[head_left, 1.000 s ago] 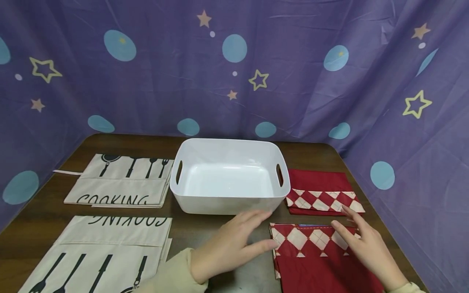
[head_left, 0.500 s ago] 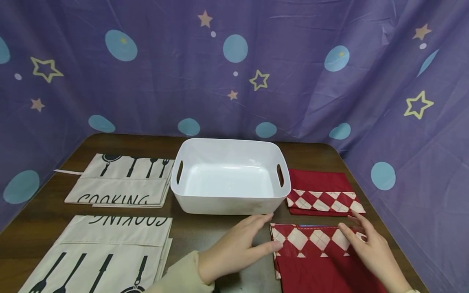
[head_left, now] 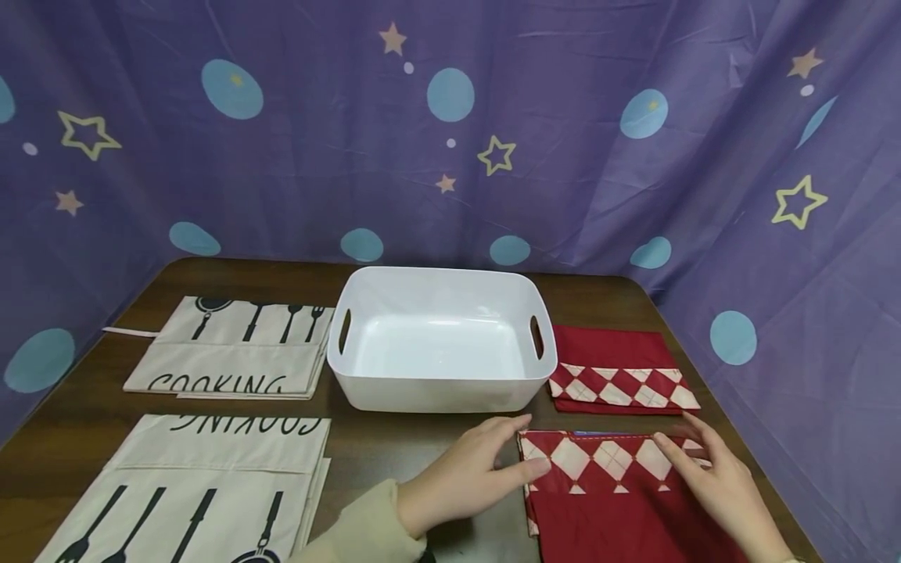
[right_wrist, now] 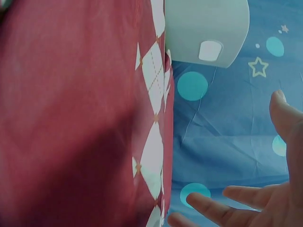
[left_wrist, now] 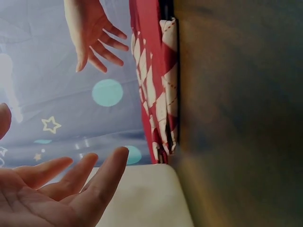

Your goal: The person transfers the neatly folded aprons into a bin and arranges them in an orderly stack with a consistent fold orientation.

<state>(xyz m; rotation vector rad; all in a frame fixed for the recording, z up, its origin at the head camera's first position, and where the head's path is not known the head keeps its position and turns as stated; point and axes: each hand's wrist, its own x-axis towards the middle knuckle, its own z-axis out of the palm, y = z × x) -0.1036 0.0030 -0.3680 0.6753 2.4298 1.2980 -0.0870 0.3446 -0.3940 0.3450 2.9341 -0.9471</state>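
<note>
Head view, left hand (head_left: 475,477), right hand (head_left: 718,485), each grip wide, red cloth (head_left: 612,504) between, white cloth (head_left: 232,360) reading "COOKING"

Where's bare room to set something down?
Tabletop between the near cream cloth and near red cloth, in front of the white bin; the left hand is over part of it. The bin's interior is bare too. Crowded: the bin's sides, far cream cloth left, far red cloth right.

Two folded white utensil-print cloths (head_left: 246,360) (head_left: 232,450), two folded red diamond-banded cloths (head_left: 612,346) (head_left: 626,520) and one glossy white rectangular bin (head_left: 436,396) share one brown wooden table (head_left: 584,297). Also pictured: two bare hands (head_left: 472,478) (head_left: 725,481) and one purple star-patterned fabric curtain (head_left: 317,156).
</note>
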